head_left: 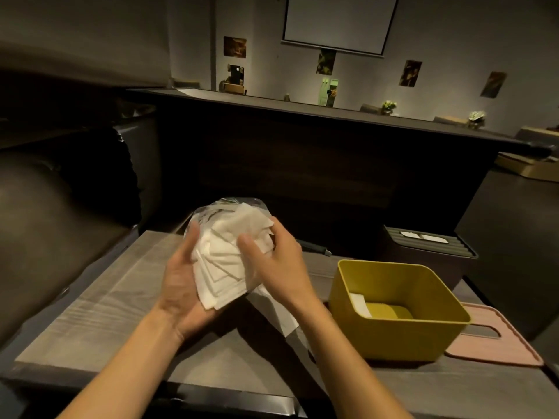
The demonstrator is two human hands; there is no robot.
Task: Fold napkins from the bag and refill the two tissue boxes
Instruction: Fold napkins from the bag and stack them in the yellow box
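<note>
1. Two bare hands meet over a grey wood-grain table (99,316), both clasped on a clear plastic bag (230,207) stuffed with white napkins (223,255).
2. The left hand (181,285) cradles the bundle from below and the side, palm up, fingers reaching up along the plastic.
3. The right hand (275,261) grips the bundle from the right, thumb pressed on the napkins and fingers curled over the top edge.
4. Just right of the hands, a yellow tissue box (396,309) stands open on the table, a few white napkins lying in its bottom left corner.
5. A pink lid (496,343) with a slot lies flat beside and partly under the yellow box.
6. Behind it, a dark tissue box (429,249) sits closed, white paper showing in its top slot.
7. A projector screen (335,22) hangs on the far wall of the dim room.
</note>
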